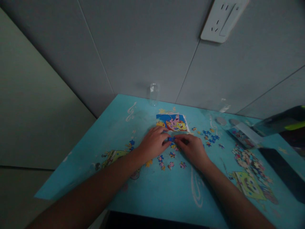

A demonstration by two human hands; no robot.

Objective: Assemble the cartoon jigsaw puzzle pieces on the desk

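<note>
My left hand [153, 142] and my right hand [192, 148] meet fingertip to fingertip at the middle of a light blue cartoon-printed table [166, 187]. Both pinch small blue jigsaw pieces [171, 139] pressed together on the tabletop. Just beyond them lies a colourful cartoon picture card [173, 122]. Several loose puzzle pieces [166, 160] lie scattered under and below my hands, and more blue ones [211, 137] sit to the right.
A heap of puzzle pieces [250, 160] lies at the right, beside a clear plastic bag [243, 135]. A clear glass jar [154, 93] stands at the table's far edge by the grey wall. A dark object [283, 122] and a dark flat slab [283, 173] occupy the right edge.
</note>
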